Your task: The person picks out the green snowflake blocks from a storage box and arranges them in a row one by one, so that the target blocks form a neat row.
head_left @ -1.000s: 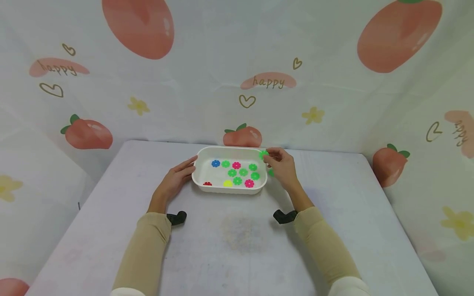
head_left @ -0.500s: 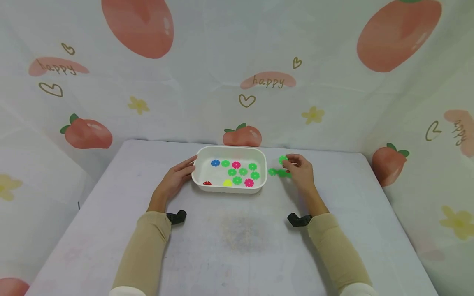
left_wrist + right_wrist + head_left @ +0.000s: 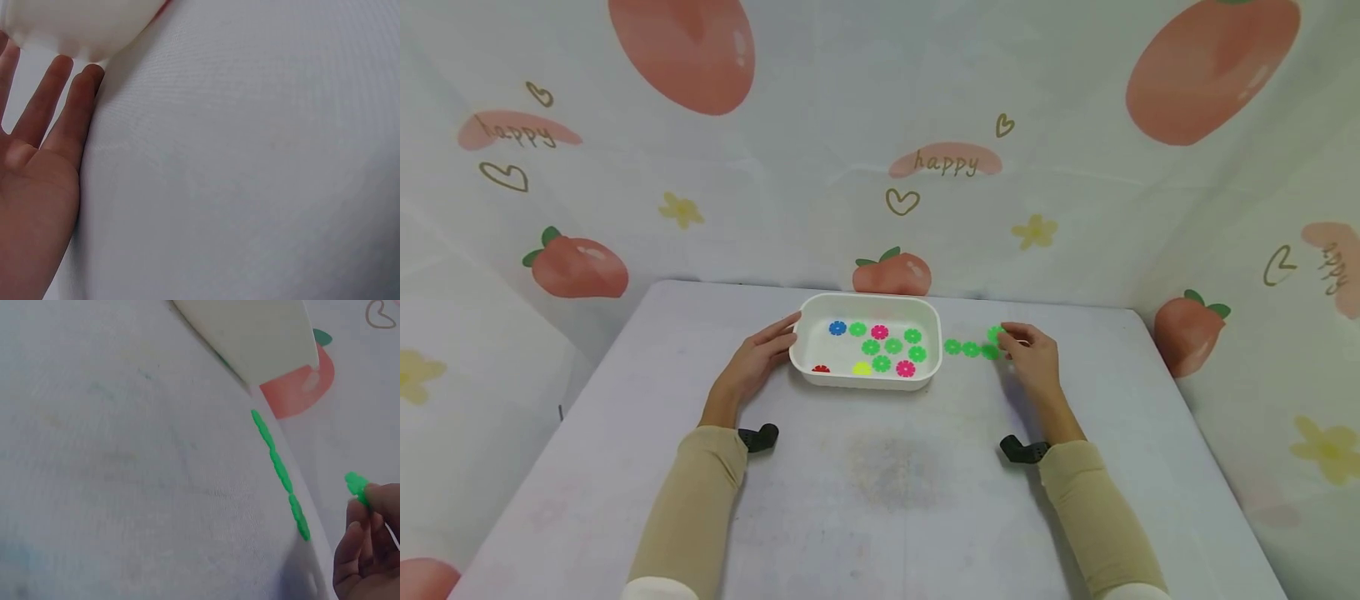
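Note:
My right hand [image 3: 1033,358] pinches a green snowflake disc [image 3: 357,485] between thumb and fingers, held above the table. Below and left of it, three green snowflake discs [image 3: 972,349] lie in a row just right of the white tray [image 3: 865,382]. My left hand [image 3: 752,364] rests its straight fingers against the tray's left end; in the left wrist view the fingertips [image 3: 62,61] touch its wall. Inside the tray lie several green discs [image 3: 882,363], two pink discs [image 3: 906,368], a blue disc [image 3: 837,328], a yellow disc [image 3: 861,368] and a partly hidden red disc [image 3: 821,368].
The tray stands near the back of a white-covered table [image 3: 880,517], close to a printed cloth backdrop [image 3: 820,167]. A greyish stain [image 3: 895,471] marks the table cover in front of the tray. Black wrist mounts [image 3: 1024,450] stick out from both wrists.
My right hand has moved right, from the tray's right rim to beyond the row, carrying the green snowflake disc. The row on the table is now uncovered. My left hand has stayed put.

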{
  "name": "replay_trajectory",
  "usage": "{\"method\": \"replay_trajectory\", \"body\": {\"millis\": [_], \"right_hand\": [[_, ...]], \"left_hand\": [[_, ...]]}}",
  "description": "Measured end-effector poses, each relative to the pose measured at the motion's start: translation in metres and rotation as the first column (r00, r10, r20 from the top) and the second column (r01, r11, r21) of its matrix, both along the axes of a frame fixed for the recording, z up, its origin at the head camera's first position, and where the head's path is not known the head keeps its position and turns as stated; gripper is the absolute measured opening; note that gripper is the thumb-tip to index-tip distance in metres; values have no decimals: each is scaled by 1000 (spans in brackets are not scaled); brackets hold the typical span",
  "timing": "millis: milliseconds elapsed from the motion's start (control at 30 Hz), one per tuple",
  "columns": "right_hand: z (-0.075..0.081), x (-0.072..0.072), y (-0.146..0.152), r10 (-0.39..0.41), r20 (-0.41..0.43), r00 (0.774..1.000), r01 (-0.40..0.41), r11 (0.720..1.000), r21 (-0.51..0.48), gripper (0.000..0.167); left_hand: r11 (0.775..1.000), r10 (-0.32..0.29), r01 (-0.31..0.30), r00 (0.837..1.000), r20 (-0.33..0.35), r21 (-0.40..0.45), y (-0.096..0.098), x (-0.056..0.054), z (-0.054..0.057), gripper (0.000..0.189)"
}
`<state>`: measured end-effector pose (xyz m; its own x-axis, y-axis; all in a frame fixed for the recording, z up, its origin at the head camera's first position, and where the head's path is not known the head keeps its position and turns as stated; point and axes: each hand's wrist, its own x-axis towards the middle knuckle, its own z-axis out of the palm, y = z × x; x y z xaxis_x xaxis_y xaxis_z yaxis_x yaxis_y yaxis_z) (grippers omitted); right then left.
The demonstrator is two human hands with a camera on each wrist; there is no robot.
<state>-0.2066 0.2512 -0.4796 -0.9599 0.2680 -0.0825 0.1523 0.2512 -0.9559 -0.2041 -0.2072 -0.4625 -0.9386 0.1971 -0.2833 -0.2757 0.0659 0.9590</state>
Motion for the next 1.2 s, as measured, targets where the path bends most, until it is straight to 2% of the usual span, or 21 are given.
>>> {"method": "replay_trajectory", "body": {"millis": [100, 167, 300, 400, 600, 767, 933, 1133, 1200], "right_hand": [[0, 3, 5, 11, -1, 1000, -10, 993, 113, 32], [0, 5, 8, 16, -10, 1000, -14, 978, 208, 31], [-1, 6, 15, 31, -20, 999, -23, 944, 329, 28], [-2, 7, 18, 42, -2, 999, -38, 930, 366, 28], [-4, 7, 22, 69, 10, 998, -67, 903, 424, 27], [-4, 7, 23, 114, 10, 993, -105, 867, 486, 28], [-3, 6, 22, 119, 42, 992, -124, 845, 521, 29], [-4, 3, 20, 185, 43, 982, -173, 781, 600, 30], [-2, 4, 20, 190, 43, 981, -176, 770, 613, 31]], "left_hand": [[1000, -4, 4, 1000, 1, 3, 1, 1, 2, 53], [1000, -3, 3, 1000, -2, 0, 1, 0, 2, 53], [1000, 9, -9, 1000, -1, -4, -1, -4, -7, 52], [1000, 18, -18, 1000, -4, -3, -3, -8, -15, 51], [1000, 22, -22, 1000, -20, -1, -4, -10, -21, 51], [1000, 21, -21, 1000, -16, -4, -3, -11, -22, 52], [1000, 19, -19, 999, -31, -7, -3, -11, -21, 52], [1000, 28, -28, 999, -37, 1, -4, -9, -20, 52], [1000, 25, -25, 999, -43, -5, -4, -8, -20, 52]]}}
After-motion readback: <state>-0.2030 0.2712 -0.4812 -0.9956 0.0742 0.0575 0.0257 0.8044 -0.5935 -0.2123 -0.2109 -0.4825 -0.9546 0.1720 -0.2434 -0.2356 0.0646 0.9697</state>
